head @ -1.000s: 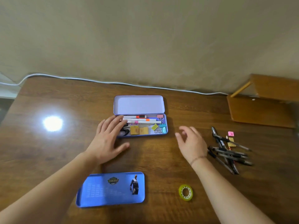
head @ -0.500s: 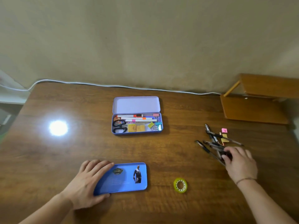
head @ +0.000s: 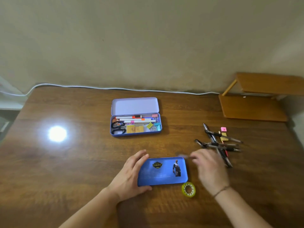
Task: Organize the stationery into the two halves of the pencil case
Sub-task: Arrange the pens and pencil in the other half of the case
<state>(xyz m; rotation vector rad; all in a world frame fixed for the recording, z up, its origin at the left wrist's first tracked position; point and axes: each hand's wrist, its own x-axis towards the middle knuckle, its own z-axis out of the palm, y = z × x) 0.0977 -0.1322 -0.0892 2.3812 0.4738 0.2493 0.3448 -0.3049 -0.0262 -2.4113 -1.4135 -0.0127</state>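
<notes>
The lilac pencil case [head: 134,106] lies open at the table's middle; its lower half holds markers, scissors [head: 118,127], yellow erasers and binder clips. Nearer me lies a blue tin [head: 162,171], printed side up. My left hand [head: 130,176] grips the tin's left end, thumb on the near edge. At the tin's far right corner, my right hand [head: 210,170] is motion-blurred, its fingers closed on a thin pen [head: 182,155] that points left. A pile of dark pens [head: 218,143] lies just right of that hand, beside a pink eraser [head: 223,129].
A yellow tape roll [head: 188,189] sits by the tin's near right corner. A small wooden shelf [head: 251,107] stands at the back right. A white cable [head: 115,88] runs along the table's far edge. Lamp glare [head: 57,134] marks the left side.
My left hand slid the blue tin to the right, close to the tape roll. My right hand left the pen pile and moved left to the tin with a pen.
</notes>
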